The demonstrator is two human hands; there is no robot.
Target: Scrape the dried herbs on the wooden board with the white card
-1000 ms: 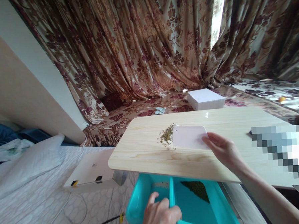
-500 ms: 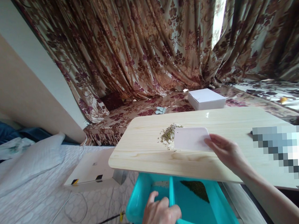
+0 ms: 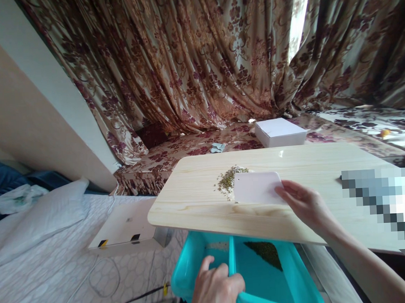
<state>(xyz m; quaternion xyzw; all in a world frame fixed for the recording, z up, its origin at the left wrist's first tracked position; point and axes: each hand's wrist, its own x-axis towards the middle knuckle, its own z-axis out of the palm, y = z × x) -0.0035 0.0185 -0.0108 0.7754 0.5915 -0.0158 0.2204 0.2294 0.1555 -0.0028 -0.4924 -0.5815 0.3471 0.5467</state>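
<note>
My right hand [image 3: 305, 202] grips the right end of a flat white plastic scraper [image 3: 257, 187], thumb on top. The scraper lies low over the wooden tabletop [image 3: 192, 215], its left edge against a loose pile of greenish-brown seeds mixed with white grains [image 3: 228, 181]. Below the table's front edge stands a teal bin [image 3: 291, 296] split into two compartments by a divider. My left hand [image 3: 216, 286] is closed over the divider, its index finger bent above the left compartment. Similar dark green seeds [image 3: 267, 254] lie in the right compartment, and some white grains [image 3: 217, 246] in the left.
Behind the table is a white box [image 3: 281, 131] on a flower-patterned cover, near a folded pale cloth [image 3: 217, 147]. A pixelated patch hides something on the table's right. To the left are a bed with a pillow [image 3: 46, 218], a white carton [image 3: 131, 223] and cables.
The scraper in my right hand has shifted slightly left, closer into the seed pile. My left hand keeps its place at the bin, and the view has tilted very slightly.
</note>
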